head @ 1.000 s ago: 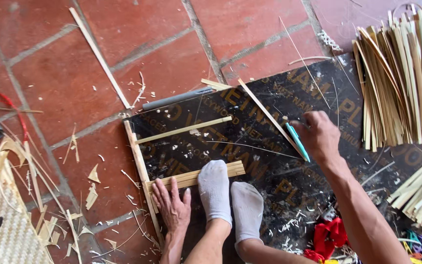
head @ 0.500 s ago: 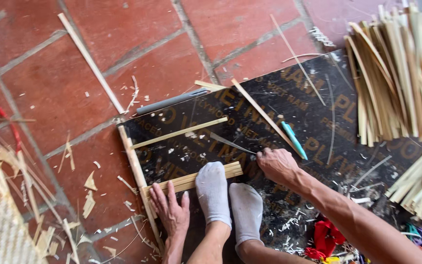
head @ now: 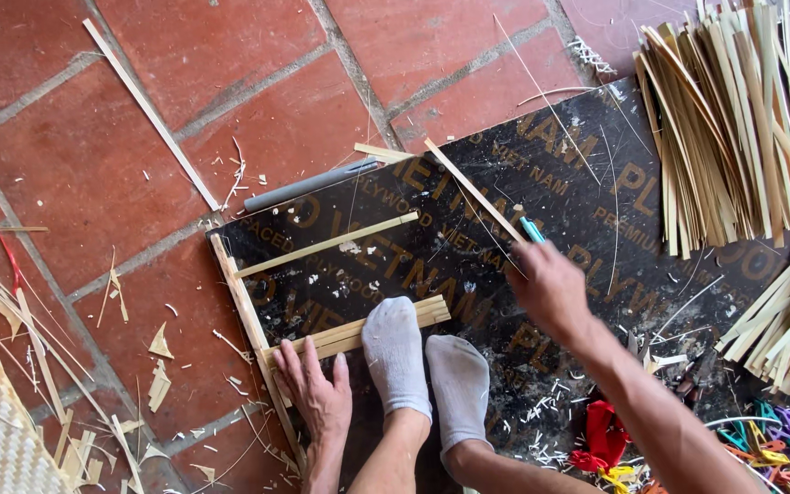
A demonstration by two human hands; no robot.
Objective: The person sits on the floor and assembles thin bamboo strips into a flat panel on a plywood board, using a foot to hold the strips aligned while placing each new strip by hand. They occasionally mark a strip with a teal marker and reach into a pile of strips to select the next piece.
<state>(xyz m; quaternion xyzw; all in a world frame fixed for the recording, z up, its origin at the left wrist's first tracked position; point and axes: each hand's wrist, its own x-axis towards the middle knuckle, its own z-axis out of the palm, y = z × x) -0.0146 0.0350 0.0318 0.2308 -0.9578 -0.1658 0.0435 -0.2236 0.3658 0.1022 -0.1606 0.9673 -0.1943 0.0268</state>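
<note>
Since half a second ago the right hand (head: 549, 289) has been moved up across the black plywood board (head: 596, 210), away from the flat bundle of bamboo slats (head: 351, 335) and onto the blue-handled tool (head: 532, 229). The tool's blue end is seen just above the knuckles; the fingers are curled over it, though it cannot be told how firmly it is gripped. A long thin bamboo strip (head: 474, 190) is laid diagonally on the board just beside that hand.

The left hand (head: 314, 391) is kept flat and open, palm down, at the board's lower left edge, its fingertips touching the bundle of slats. The bundle is pinned to the board by two feet in grey socks (head: 424, 377), which are set side by side on its right end. An upright bamboo slat (head: 247, 322) is placed along the board's left edge, and another slat (head: 326, 245) is laid across the board above the bundle.

At the board's upper right corner a large sheaf of bamboo strips (head: 729, 119) is piled. Off the board's left edge, bamboo shavings (head: 159, 366) are scattered over the red tile floor (head: 93, 165).
</note>
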